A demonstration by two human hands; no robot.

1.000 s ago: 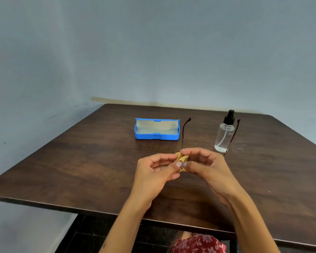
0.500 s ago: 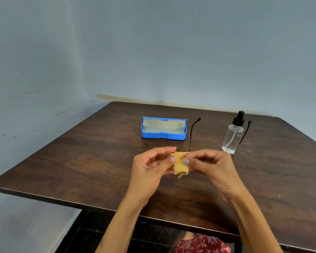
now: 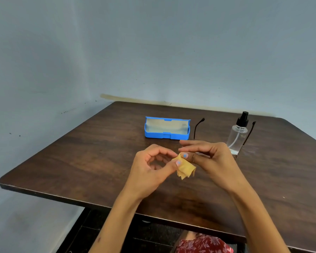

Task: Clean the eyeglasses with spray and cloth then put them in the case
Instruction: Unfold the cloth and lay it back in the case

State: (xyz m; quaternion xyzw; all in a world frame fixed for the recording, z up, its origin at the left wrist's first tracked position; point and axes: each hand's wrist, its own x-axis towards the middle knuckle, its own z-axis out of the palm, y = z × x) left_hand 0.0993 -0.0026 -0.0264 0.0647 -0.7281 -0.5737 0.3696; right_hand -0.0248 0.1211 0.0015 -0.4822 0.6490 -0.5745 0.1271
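Note:
My left hand (image 3: 153,167) and my right hand (image 3: 210,157) meet over the middle of the table, both pinching a small yellow cloth (image 3: 185,168) between thumbs and fingers. The eyeglasses (image 3: 196,130) are held in my right hand too; their lenses are hidden behind my fingers and the cloth. Two thin dark temple arms point away from me, one beside the case and the other crossing the bottle. The open blue case (image 3: 167,136) lies beyond my hands. A clear spray bottle (image 3: 238,137) with a black pump stands upright at the back right.
The dark wooden table (image 3: 80,157) fills the view, with its front edge close to my body and its left corner rounded. A grey wall stands behind and to the left. Red patterned clothing shows below the table edge.
The cloth has unfolded and hangs lower and wider between my thumbs. My hands have shifted slightly, with my right fingers now more spread.

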